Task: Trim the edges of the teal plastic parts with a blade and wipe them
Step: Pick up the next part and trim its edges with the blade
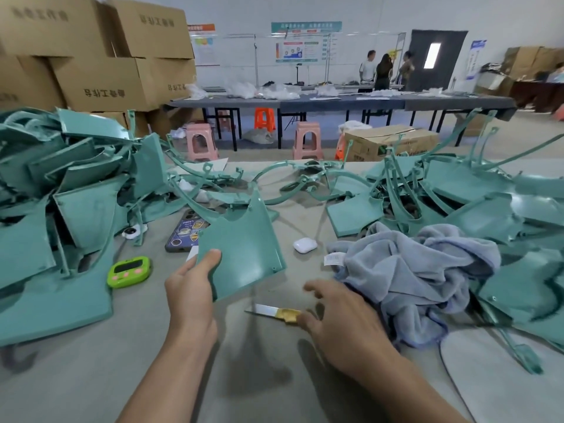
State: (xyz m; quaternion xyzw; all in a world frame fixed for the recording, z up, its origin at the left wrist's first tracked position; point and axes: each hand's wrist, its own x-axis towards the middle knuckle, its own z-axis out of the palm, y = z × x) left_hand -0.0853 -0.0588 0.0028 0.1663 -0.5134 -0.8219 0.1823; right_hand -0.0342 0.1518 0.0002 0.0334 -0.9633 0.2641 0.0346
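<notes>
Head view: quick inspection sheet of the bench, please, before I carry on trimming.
Surface: grey covered table.
Job's things: teal part held up; blade lying flat; grey-blue cloth crumpled at right; left pile and right pile of teal parts.
Clutter: phone, green timer, white earbud case.
Hands: left hand grips the teal part's corner; right hand, fingers loose, by the blade's taped handle, no grip seen.
Cables: nothing seen.
Surroundings: cardboard boxes, stools, long table, people far back.
</notes>
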